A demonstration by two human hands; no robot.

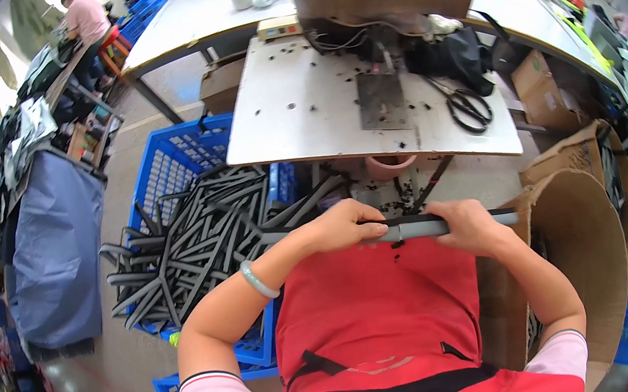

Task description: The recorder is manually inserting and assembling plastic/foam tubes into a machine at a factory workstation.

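A long grey strip with a black edge [417,229] lies crosswise just above my lap, over the red apron [376,291]. My left hand [341,226] is closed around its left part, with the thumb along the top. Further right, my right hand [466,227] grips the same strip, and its end sticks out past that hand. Small black scraps hang by the strip at the middle. Left of me, a blue plastic basket [156,158] is heaped with similar grey and black strips [199,236].
Ahead is a white worktable [279,120] with a machine [382,50], a metal plate [382,102], black-handled scissors [469,108] and scattered black scraps. An open cardboard box [574,216] stands close on the right. Far left, another person [87,23] sits at a bench.
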